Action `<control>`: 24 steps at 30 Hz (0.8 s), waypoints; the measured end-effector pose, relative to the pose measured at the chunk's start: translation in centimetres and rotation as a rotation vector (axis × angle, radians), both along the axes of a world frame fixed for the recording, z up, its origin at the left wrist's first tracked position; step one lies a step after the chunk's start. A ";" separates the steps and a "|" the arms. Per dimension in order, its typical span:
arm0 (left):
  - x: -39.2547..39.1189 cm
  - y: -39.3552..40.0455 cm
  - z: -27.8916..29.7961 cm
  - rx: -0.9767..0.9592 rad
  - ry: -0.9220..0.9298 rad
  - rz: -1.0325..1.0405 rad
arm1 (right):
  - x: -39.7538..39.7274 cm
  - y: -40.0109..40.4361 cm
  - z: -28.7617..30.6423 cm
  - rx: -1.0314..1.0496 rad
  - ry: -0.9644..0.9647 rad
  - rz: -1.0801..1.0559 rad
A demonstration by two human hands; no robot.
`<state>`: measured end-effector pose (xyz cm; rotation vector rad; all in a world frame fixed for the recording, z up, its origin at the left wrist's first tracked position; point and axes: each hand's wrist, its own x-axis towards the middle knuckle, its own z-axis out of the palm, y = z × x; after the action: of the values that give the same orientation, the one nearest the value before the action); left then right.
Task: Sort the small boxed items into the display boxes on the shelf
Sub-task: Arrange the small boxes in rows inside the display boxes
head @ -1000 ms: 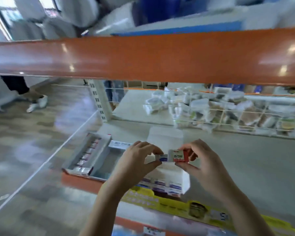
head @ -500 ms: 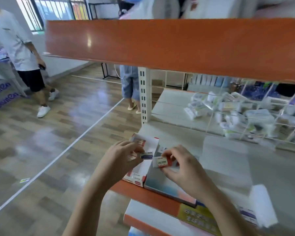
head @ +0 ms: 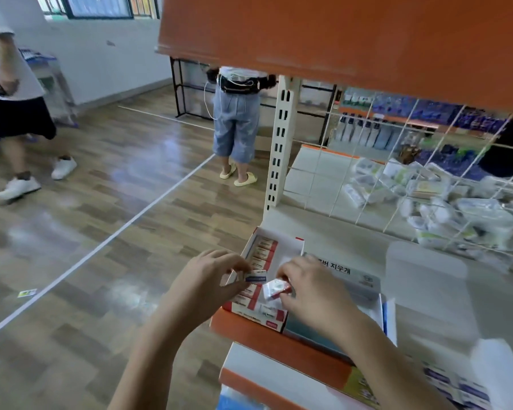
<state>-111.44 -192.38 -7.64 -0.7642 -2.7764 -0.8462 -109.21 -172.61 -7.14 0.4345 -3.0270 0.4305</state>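
Left hand [head: 208, 279] pinches a blue-striped box [head: 256, 276]; right hand [head: 311, 288] pinches a red-striped box [head: 276, 288], both grips above the red display box [head: 258, 316].

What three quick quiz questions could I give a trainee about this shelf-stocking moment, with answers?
1. True or false: the left hand holds nothing.
2. Which small box does the right hand pinch: A blue-striped, B red-and-white?
3. Fill in: the red display box sits at the shelf's ___ end.

Key: 1 false, it pinches the blue-striped small box. 2 B, the red-and-white small box. 3 left.
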 end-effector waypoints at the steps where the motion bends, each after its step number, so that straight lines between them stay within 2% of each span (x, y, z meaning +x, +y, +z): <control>1: -0.1 0.0 -0.1 0.006 0.003 -0.003 | -0.1 -0.2 0.0 0.023 -0.006 0.002; 11: -0.7 0.3 -0.7 0.004 0.024 0.011 | -0.3 -0.6 0.4 0.117 -0.073 0.017; 24: -0.7 0.1 -0.2 0.004 0.022 0.012 | -0.8 -0.9 -0.2 0.062 -0.163 0.001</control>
<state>-112.12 -192.25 -7.87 -0.7514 -2.7565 -0.8354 -110.04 -173.51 -7.32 0.4245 -3.2058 0.3912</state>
